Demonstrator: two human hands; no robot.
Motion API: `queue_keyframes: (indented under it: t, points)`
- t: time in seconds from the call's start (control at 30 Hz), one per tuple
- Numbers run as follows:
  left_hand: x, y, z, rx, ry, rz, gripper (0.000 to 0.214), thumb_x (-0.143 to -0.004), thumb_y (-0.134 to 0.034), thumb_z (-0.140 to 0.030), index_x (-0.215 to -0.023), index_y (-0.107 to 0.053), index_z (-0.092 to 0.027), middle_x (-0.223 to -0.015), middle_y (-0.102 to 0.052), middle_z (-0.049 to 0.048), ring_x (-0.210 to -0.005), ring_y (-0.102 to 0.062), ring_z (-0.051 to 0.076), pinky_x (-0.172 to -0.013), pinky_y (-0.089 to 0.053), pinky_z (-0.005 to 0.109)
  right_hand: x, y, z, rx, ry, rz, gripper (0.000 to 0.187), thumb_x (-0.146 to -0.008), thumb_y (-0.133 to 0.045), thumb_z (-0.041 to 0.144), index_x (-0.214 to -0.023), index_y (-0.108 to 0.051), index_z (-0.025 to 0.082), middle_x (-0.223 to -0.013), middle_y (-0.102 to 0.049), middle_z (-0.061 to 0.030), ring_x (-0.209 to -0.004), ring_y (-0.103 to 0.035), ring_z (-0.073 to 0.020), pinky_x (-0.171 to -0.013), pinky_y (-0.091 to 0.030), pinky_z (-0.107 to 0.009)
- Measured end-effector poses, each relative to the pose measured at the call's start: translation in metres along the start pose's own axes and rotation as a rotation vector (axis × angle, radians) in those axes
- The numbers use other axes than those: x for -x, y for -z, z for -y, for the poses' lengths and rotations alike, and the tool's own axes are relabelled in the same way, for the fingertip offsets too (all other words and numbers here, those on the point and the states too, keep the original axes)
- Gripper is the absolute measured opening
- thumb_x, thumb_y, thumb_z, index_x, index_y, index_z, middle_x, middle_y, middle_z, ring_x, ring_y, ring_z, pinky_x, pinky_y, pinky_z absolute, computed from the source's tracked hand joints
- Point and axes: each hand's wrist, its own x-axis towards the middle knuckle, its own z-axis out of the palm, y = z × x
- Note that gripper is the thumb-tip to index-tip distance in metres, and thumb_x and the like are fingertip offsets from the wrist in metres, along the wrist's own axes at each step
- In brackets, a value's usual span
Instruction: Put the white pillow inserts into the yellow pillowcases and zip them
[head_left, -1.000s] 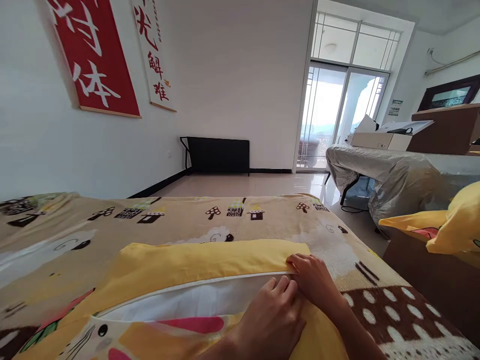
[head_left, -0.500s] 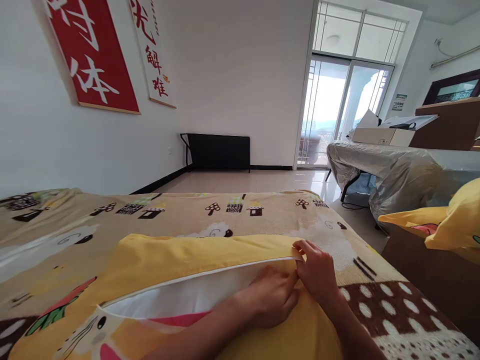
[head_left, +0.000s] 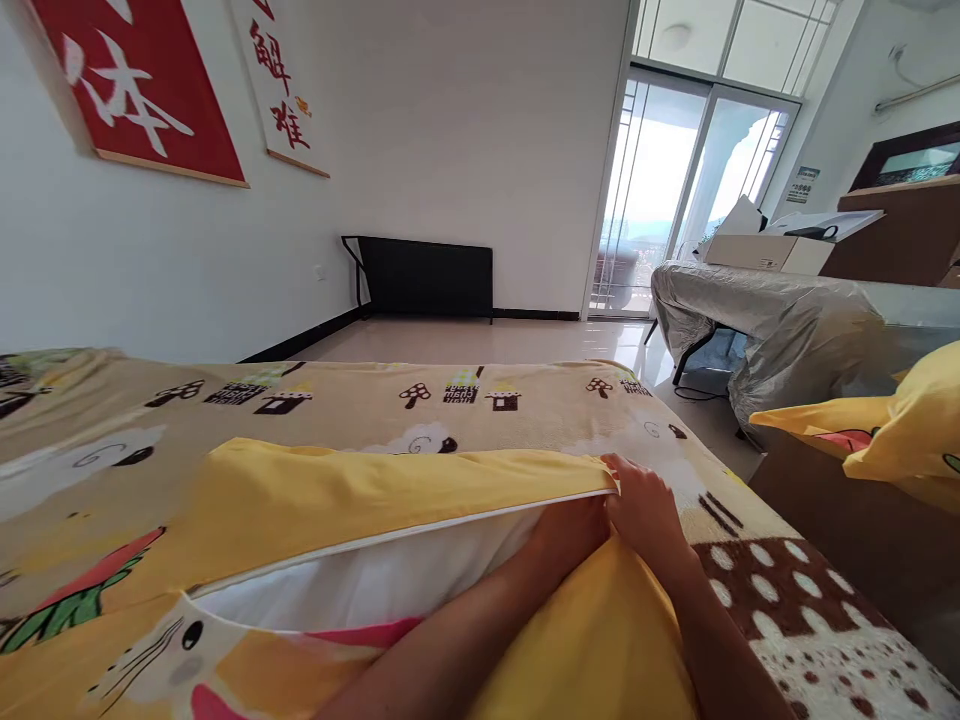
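A yellow pillowcase (head_left: 375, 490) printed with a rabbit and a carrot lies in front of me. Its long side gapes along a white-edged opening, and a white pillow (head_left: 352, 575) shows inside. My left hand (head_left: 576, 525) reaches into the right end of this opening; its fingers are hidden under the fabric, so I cannot see what they do. Closed around the case's right corner, my right hand (head_left: 646, 510) pinches the yellow cloth at the end of the opening.
Beneath the case spreads a beige patterned blanket (head_left: 360, 410). At the right, another yellow printed cloth (head_left: 900, 425) rests on a brown box (head_left: 840, 535). Beyond stand a plastic-covered table (head_left: 780, 320) with an open carton (head_left: 772, 252) and a black folded panel (head_left: 427, 278) by the wall.
My left hand has pushed deeper into the right end of the opening, hiding its fingers. My right hand keeps its pinch on the corner, which has shifted slightly right and up in view.
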Motion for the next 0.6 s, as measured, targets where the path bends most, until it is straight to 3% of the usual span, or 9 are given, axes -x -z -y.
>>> queue_keyframes:
  t: [0.1,0.2,0.27,0.37,0.5,0.6]
  points:
    - [0.001,-0.008,0.005,-0.046,0.005,-0.011,0.043,-0.093,-0.027,-0.014,-0.133,-0.041,-0.007,-0.139,-0.041,0.0172,-0.135,-0.029,0.029,-0.112,-0.022,0.046,-0.002,-0.001,-0.001,0.022,-0.047,0.000,0.051,-0.071,-0.041,0.011,-0.119,-0.054,0.022,-0.103,-0.065,-0.0065,-0.093,-0.058,-0.0230,-0.070,-0.033,-0.029]
    - [0.002,-0.015,0.009,-0.074,-0.040,0.052,0.036,-0.089,-0.036,-0.013,-0.120,-0.054,-0.009,-0.126,-0.054,0.0152,-0.127,-0.041,0.028,-0.108,-0.029,0.045,-0.006,-0.003,-0.006,-0.039,-0.008,0.016,0.036,-0.071,-0.039,0.010,-0.098,-0.062,0.020,-0.088,-0.065,-0.0067,-0.085,-0.057,-0.0209,-0.066,-0.031,-0.027]
    - [0.003,-0.017,0.011,-0.087,-0.054,0.104,0.030,-0.086,-0.040,-0.010,-0.106,-0.062,-0.008,-0.111,-0.062,0.0156,-0.113,-0.054,0.028,-0.100,-0.038,0.045,-0.010,-0.006,-0.010,-0.200,0.082,0.008,0.032,-0.067,-0.037,0.006,-0.084,-0.061,0.018,-0.081,-0.065,-0.0049,-0.079,-0.056,-0.0178,-0.065,-0.031,-0.025]
    - [0.002,-0.013,0.010,-0.090,-0.061,0.152,0.026,-0.082,-0.041,-0.007,-0.092,-0.065,-0.008,-0.097,-0.066,0.0151,-0.095,-0.062,0.029,-0.087,-0.047,0.044,-0.017,-0.015,-0.014,-0.491,0.149,-0.054,0.031,-0.061,-0.036,0.007,-0.079,-0.059,0.017,-0.075,-0.063,-0.0021,-0.072,-0.053,-0.0150,-0.064,-0.032,-0.023]
    - [0.000,-0.006,0.009,-0.065,-0.044,0.129,0.028,-0.081,-0.041,-0.004,-0.096,-0.064,-0.007,-0.100,-0.065,0.0168,-0.099,-0.060,0.030,-0.086,-0.046,0.046,-0.026,-0.035,-0.015,-0.720,0.100,-0.134,0.027,-0.059,-0.036,0.014,-0.078,-0.056,0.016,-0.064,-0.055,0.0001,-0.063,-0.048,-0.0138,-0.058,-0.032,-0.023]
    - [-0.002,-0.009,0.011,-0.010,-0.015,0.080,0.026,-0.084,-0.046,-0.009,-0.104,-0.062,-0.008,-0.105,-0.064,0.0163,-0.104,-0.058,0.029,-0.090,-0.044,0.045,-0.031,-0.046,-0.015,-0.881,0.109,-0.116,0.021,-0.062,-0.039,0.018,-0.076,-0.054,0.015,-0.062,-0.050,0.0012,-0.062,-0.045,-0.0126,-0.057,-0.033,-0.022]
